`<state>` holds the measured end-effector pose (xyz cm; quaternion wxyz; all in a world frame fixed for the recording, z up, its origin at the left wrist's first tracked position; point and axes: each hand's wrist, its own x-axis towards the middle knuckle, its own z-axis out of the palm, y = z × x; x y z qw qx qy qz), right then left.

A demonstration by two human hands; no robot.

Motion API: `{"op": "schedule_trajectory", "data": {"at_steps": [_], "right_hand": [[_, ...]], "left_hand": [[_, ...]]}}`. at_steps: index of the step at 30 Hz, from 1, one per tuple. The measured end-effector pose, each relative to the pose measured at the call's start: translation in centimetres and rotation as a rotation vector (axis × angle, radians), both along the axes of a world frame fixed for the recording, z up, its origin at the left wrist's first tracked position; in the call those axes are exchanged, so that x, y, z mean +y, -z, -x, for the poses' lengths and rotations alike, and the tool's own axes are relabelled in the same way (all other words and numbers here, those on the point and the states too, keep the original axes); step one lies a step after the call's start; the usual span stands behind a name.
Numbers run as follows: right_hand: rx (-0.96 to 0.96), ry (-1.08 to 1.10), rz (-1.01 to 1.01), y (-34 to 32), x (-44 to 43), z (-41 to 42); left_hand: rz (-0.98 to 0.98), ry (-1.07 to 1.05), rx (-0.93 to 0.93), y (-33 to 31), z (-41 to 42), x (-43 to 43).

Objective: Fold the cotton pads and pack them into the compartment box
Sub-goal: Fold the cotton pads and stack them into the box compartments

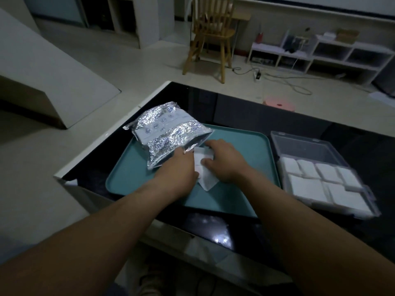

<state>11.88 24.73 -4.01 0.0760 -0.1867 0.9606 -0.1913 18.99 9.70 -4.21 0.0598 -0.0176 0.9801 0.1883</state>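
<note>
With right hand (222,161) pinching thin white square cotton pad (207,182) mid-frame over teal plastic tray (245,143), and left hand (181,167) against it, grip unclear, seemingly creasing a fold.

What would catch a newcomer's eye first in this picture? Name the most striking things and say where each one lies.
The crinkled silver foil bag shines brightest, lying across the far left corner of the teal tray. At the tray's middle the left hand and right hand meet on a white cotton pad, the right curled round it. To the tray's right a clear compartment box holds rows of folded pads.
</note>
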Motion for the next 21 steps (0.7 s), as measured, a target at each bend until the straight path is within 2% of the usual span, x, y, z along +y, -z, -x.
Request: {"op": "schedule_trajectory", "data": {"at_steps": [5, 9, 14, 17, 21], "right_hand": [[-0.105, -0.014, -0.085, -0.8, 1.2, 0.2], [-0.084, 0.033, -0.093, -1.3, 3.7, -0.9], [-0.064, 0.184, 0.047, -1.9, 6.7, -1.8], [-0.044, 0.223, 0.134, -2.5, 7.2, -2.1], [-0.013, 0.192, 0.213, -2.6, 6.5, -2.1]], "left_hand": [[-0.049, 0.077, -0.099, -0.9, 0.8, -0.4], [-0.07, 0.156, -0.102, -1.3, 1.1, 0.5], [-0.063, 0.192, -0.159, -1.7, 1.5, 0.7], [-0.05, 0.209, -0.125, -1.7, 1.6, 1.0], [-0.196, 0.211, -0.039, -2.3, 1.3, 1.3]]}}
